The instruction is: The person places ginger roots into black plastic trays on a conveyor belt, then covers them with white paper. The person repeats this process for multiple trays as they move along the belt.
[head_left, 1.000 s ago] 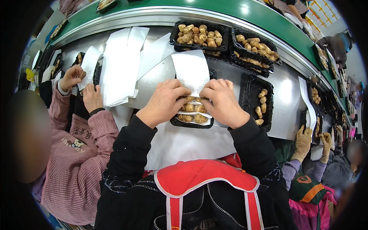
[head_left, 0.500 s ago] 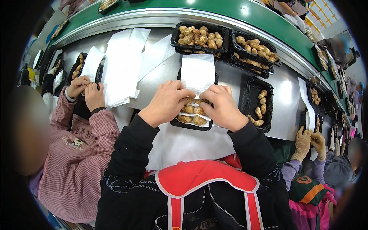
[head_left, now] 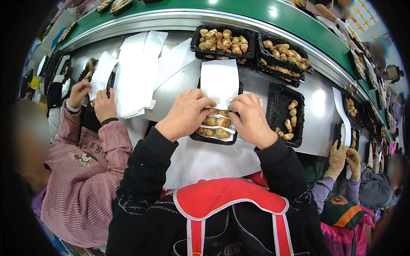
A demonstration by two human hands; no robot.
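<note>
In front of me a black plastic tray (head_left: 212, 140) holds rows of knobbly brown pieces (head_left: 222, 133), like small tubers or mushrooms. A white paper sheet (head_left: 220, 82) runs between the rows, and its long free end lies over the tray's far part. My left hand (head_left: 184, 114) is closed, thumb and fingers pinching the sheet's left edge by the farthest row. On the opposite edge my right hand (head_left: 253, 121) is also closed on the sheet, its thumb beside the pieces. The fingertips partly hide that row.
Stacked black trays of brown pieces (head_left: 223, 42) stand at the back, beside another stack (head_left: 285, 56). A part-filled tray (head_left: 277, 113) lies to my right. White paper sheets (head_left: 137, 72) lie left. Co-workers' hands (head_left: 104, 106) are at left, gloved ones (head_left: 337, 160) at right. A green conveyor (head_left: 179, 7) runs behind.
My right hand has shifted slightly right, and more of the farthest row shows between my hands. The left co-worker's hand has moved left, away from their other hand.
</note>
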